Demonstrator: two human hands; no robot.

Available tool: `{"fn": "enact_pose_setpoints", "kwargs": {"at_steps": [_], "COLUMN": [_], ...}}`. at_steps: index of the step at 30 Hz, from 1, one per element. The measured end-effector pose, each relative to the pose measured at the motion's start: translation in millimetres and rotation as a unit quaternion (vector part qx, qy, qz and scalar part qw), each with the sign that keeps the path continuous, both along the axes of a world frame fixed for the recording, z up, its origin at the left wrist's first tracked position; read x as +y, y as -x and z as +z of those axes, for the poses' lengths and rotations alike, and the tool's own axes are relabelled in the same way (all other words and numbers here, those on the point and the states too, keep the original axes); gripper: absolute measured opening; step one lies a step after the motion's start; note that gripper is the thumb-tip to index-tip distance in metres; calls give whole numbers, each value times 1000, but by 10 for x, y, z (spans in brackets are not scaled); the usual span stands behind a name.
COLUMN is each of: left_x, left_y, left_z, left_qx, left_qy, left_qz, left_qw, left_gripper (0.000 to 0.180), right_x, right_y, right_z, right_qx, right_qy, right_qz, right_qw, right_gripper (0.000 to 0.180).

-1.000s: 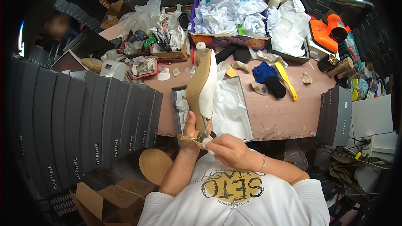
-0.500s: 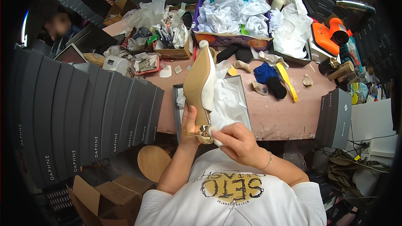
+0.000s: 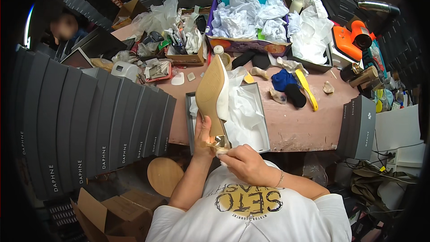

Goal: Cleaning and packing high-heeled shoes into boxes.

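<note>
A white pointed shoe [image 3: 210, 87] is held up with its beige sole towards me and its toe pointing away. My left hand [image 3: 204, 135] grips it near the heel end, thumb against the edge of the sole. The shiny gold heel [image 3: 219, 142] is at the near end. My right hand [image 3: 246, 163] pinches a small whitish wad of cloth [image 3: 222, 153] and presses it at the tip of that heel. Beneath the shoe, an open grey shoe box [image 3: 265, 130] holds crumpled white tissue paper [image 3: 244, 107].
Grey shoe boxes [image 3: 89, 125] stand in a long row on the left, more [image 3: 358, 127] at the right edge. A yellow-handled tool [image 3: 307, 89], a blue cloth [image 3: 283, 79] and a black pad [image 3: 295, 95] lie right of the open box. Behind is a purple carton [image 3: 248, 45] of white paper.
My right hand has moved a little nearer to me and left with the wad, from the heel's side to its tip. The shoe has barely moved in my left hand.
</note>
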State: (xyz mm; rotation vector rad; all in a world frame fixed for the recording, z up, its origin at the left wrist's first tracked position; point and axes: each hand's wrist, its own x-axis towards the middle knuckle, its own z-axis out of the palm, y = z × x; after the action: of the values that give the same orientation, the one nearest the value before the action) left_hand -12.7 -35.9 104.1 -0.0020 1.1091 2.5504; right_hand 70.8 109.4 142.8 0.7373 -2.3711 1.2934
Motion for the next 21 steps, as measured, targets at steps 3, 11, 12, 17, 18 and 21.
{"fn": "enact_pose_setpoints", "kwargs": {"at_steps": [3, 11, 12, 17, 18, 21], "left_x": [22, 83, 96, 71, 83, 230], "left_y": [26, 39, 53, 59, 54, 78], "left_z": [41, 88, 129, -23, -19, 128], "left_qx": [-4, -4, -2, -8, -19, -49], "left_qy": [1, 13, 5, 33, 34, 43], "left_qz": [1, 17, 12, 51, 59, 106], "left_qw": [1000, 1000, 1000, 998, 998, 992], "left_gripper": [42, 41, 42, 35, 35, 36], "right_x": [21, 120, 110, 64, 68, 79], "right_y": [130, 172, 157, 99, 107, 197], "right_z": [71, 62, 61, 4, -1, -24], "right_qx": [25, 12, 7, 20, 23, 21], "right_qy": [11, -13, -8, 17, 20, 20], "right_qz": [-12, -30, -29, -16, -12, -52], "right_qw": [1000, 999, 1000, 1000, 999, 998], "right_gripper": [49, 49, 48, 49, 50, 47]}}
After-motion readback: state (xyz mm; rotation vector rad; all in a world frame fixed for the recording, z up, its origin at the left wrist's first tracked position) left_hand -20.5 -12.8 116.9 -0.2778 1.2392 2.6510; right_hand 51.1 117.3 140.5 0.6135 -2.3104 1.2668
